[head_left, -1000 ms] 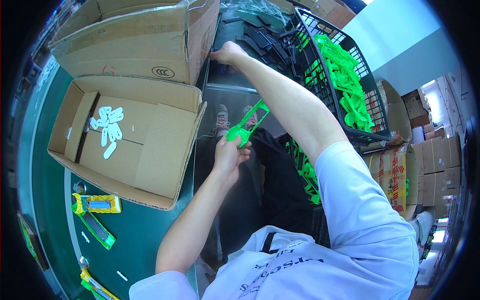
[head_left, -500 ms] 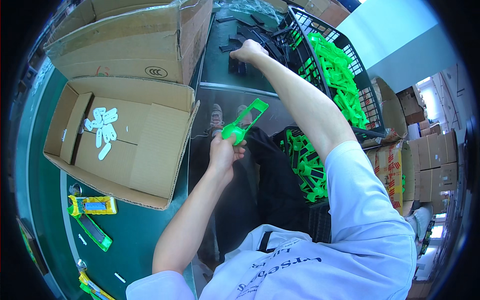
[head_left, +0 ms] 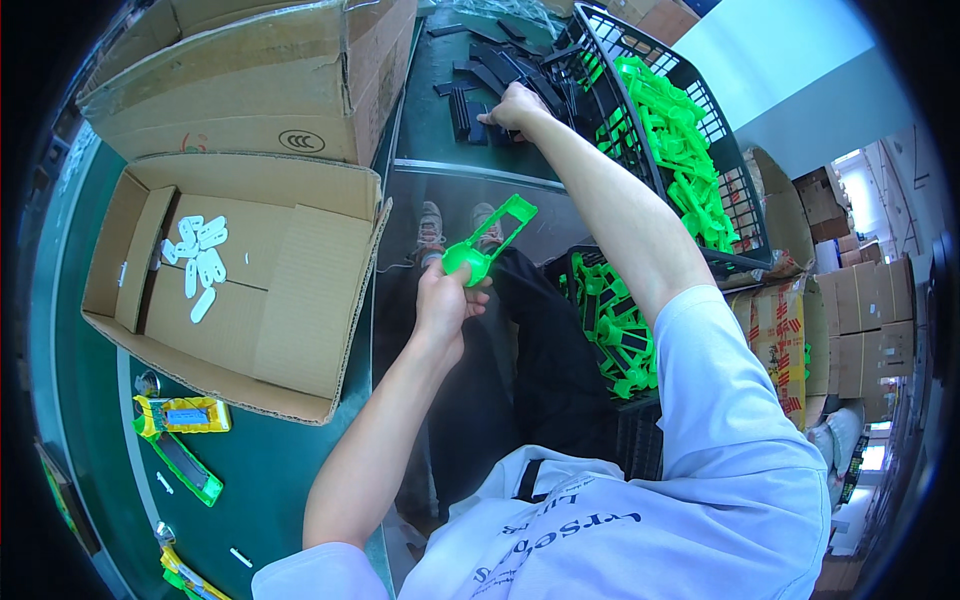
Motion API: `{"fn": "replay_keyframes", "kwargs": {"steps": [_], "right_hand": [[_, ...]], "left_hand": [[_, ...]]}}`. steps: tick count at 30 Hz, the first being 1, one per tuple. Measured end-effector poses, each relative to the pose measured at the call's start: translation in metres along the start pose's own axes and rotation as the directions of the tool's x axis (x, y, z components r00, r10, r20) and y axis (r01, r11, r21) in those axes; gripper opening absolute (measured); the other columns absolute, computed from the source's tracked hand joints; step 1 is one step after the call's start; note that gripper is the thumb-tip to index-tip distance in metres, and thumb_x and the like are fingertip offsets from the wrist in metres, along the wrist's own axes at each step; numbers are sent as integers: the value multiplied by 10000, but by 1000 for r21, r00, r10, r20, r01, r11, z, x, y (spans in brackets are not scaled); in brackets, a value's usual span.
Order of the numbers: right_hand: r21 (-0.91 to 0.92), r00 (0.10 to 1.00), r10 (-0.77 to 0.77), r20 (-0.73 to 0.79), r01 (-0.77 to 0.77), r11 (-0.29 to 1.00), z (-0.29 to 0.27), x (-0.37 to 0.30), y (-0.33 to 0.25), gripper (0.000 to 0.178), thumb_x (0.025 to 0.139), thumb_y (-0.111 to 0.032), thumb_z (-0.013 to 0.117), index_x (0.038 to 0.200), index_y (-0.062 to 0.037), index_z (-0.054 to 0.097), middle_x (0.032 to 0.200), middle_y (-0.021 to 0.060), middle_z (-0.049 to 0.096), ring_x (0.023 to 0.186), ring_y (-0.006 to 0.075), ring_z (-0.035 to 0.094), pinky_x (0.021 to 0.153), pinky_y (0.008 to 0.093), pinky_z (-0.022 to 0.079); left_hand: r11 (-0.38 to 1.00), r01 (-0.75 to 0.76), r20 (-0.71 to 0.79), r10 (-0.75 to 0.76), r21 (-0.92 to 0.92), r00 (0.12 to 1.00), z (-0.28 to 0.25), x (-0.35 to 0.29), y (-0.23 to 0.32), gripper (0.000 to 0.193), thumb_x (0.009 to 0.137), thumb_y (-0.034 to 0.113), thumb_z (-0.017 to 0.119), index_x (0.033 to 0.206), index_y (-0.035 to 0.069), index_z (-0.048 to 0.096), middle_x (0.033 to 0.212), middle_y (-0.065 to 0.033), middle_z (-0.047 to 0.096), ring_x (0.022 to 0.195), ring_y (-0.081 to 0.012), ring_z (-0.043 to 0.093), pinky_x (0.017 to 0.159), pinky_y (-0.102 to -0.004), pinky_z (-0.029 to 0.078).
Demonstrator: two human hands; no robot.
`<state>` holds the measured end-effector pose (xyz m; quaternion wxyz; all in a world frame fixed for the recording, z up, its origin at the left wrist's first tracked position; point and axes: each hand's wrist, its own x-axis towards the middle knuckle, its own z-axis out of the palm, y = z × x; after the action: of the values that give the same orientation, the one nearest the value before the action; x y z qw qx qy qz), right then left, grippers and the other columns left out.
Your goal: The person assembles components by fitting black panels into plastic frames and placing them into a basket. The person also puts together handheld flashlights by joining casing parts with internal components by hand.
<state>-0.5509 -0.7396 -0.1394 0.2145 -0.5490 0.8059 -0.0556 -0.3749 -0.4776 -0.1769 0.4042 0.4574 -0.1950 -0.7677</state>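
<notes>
The right hand was at the left edge of the bench, beside the tall brown box. Now it has gone to the right, away from that edge. A few black strips now sit by its fingers, near the bench's front edge, where bare green showed before. More green parts show under the right arm now.

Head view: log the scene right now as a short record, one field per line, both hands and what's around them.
Left hand: holds a green part by its rounded end, open frame end pointing away from the body
Right hand: at the black strips; whether it grips one is unclear
Shallow box: open, white pieces lying inside
Black basket: right of the strips, heaped with green pieces
Green table: yellow-and-green items toward the left
</notes>
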Motion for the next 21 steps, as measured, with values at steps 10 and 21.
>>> {"fn": "replay_keyframes", "kwargs": {"steps": [10,21], "right_hand": [[189,997,22,-81,-6,982,10,20,31,691,643,-311,911,1171,34,629,1240,194,626,1145,313,615,935,390,511],[249,1000,11,22,-16,968,1,4,29,462,695,-262,865,1007,13,664,1030,118,653,870,239,642,661,367,532]], "left_hand": [[999,-19,-17,19,40,1000,1,0,-1,160,997,139,488,1128,59,530,843,-60,653,612,-78,590,563,-229,484],[996,-32,-32,35,86,999,0,1,-2,152,999,140,483,1117,60,534,837,-58,655,598,-73,585,556,-223,481]]}}
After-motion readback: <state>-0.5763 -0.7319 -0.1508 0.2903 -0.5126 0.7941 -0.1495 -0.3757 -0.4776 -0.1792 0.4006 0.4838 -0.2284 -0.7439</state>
